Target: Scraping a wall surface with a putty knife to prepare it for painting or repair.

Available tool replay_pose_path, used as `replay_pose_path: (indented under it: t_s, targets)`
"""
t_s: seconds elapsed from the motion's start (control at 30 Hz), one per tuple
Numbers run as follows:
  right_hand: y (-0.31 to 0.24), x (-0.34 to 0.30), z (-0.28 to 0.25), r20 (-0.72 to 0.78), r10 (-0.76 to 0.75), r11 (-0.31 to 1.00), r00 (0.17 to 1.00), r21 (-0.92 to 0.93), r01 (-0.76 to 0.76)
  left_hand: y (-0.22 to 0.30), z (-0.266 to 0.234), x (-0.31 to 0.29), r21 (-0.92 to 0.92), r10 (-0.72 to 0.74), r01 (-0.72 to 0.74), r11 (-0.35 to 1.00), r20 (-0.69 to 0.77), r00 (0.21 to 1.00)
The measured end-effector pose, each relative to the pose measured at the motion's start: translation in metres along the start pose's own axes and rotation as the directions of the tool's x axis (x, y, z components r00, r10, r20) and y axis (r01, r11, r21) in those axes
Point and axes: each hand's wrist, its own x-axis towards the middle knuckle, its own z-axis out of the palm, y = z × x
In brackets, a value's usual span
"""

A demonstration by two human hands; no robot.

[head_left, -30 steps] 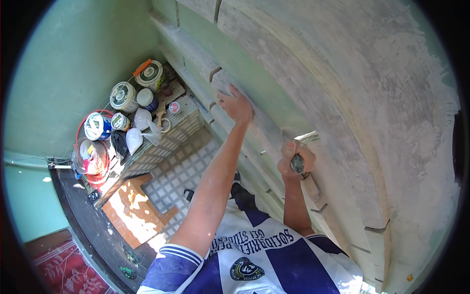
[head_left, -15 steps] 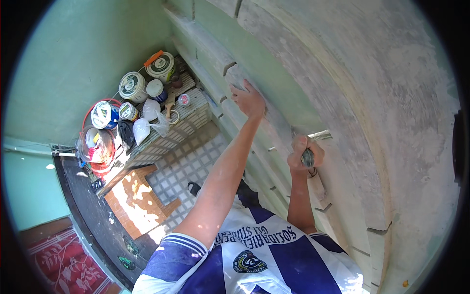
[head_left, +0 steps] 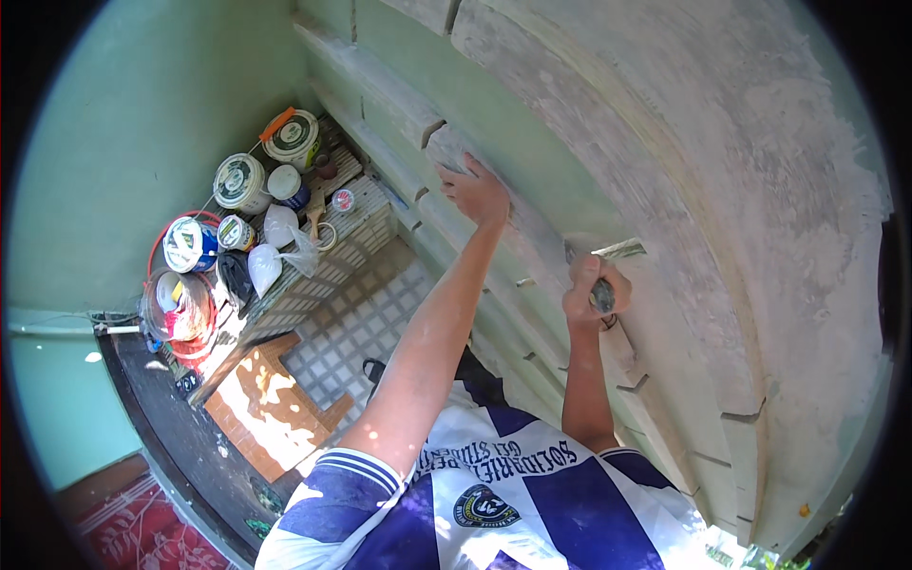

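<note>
My left hand lies against a raised pale moulding on the green wall, its fingers stretched out over the edge. Lower down and to the right, my right hand is wrapped round the dark, rounded handle of a putty knife. A small grey bit of its blade shows beyond the fist, close to the moulding's surface; the rest is hidden by my fingers. Around both hands the mouldings look whitish and smeared with filler, with dark gaps between some sections.
Paint buckets, small tins, plastic bags, a tape roll and a brush crowd a slatted bench at left. An orange-brown wooden stool stands on the tiled floor below. A broad curved ledge rises at right.
The view has shifted slightly, so the bench and buckets sit farther left. Both hands keep nearly the same places on the moulding, and the putty knife stays in my right hand.
</note>
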Motion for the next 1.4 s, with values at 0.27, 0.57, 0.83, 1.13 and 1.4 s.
replay_pose_path:
  t_s: [0.27,0.57,0.83,1.13,1.4]
  targets:
    - [0.004,-0.005,0.007,-0.065,-0.03,0.999,0.997,0.019,0.031,-0.003,-0.004,-0.002,0.025,-0.02,0.019,1.0,0.038,0.999]
    - [-0.033,0.024,-0.028,-0.192,-0.067,0.906,0.979,0.399,0.14,0.002,-0.007,-0.003,0.02,-0.036,0.034,0.999,0.078,0.996]
    - [-0.035,0.04,-0.03,0.018,-0.266,0.938,0.964,0.237,0.254,0.001,-0.006,0.002,0.019,-0.057,0.055,0.998,0.115,0.992]
    - [-0.021,0.025,-0.033,-0.02,-0.284,0.864,0.959,0.429,0.264,-0.002,-0.009,-0.004,-0.031,-0.001,0.004,1.0,0.094,0.996]
    - [0.0,0.013,-0.04,0.149,-0.22,0.931,0.964,0.329,0.161,-0.004,-0.011,-0.003,-0.056,0.005,-0.001,0.998,0.082,0.997]
